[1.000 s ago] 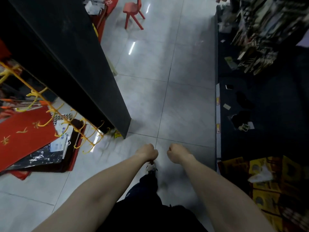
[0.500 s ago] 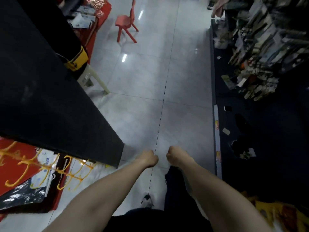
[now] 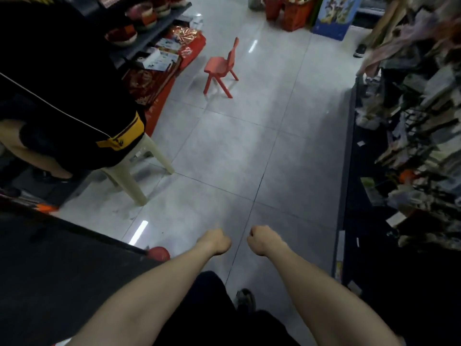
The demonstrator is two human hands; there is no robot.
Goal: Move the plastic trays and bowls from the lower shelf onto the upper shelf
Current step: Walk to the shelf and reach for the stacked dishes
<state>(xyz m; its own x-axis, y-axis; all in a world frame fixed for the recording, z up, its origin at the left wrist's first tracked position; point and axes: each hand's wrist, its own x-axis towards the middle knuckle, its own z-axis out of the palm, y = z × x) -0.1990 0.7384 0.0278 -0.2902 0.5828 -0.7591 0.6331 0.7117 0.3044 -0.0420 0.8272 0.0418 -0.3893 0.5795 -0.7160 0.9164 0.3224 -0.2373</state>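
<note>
Grey floor tiles are filling the middle of a shop aisle, and the person is looking down it with both forearms reaching forward. The left hand and the right hand are hanging side by side over the tiles, close together but not touching. The fingers of each are curling in tight as a fist and holding nothing.

Nothing from the task is lying within reach of the fingers. No trays are showing plainly anywhere. Far ahead and to the left of the fingers, red-and-pale stacks that look like bowls are sitting on a grey shelf; whether these are the ones to move, and which level that shelf is, cannot be told. A red chair is standing well ahead of the fingers. A pale stool with a seated person in black is sitting ahead to their left. A crowded rack is running along their right, and a dark shelf top is lying beside the left forearm.

By this view, no moving is under way: no piece is in hand and none is being placed. The person seems to be between shelves, so the lifting itself is waiting.
</note>
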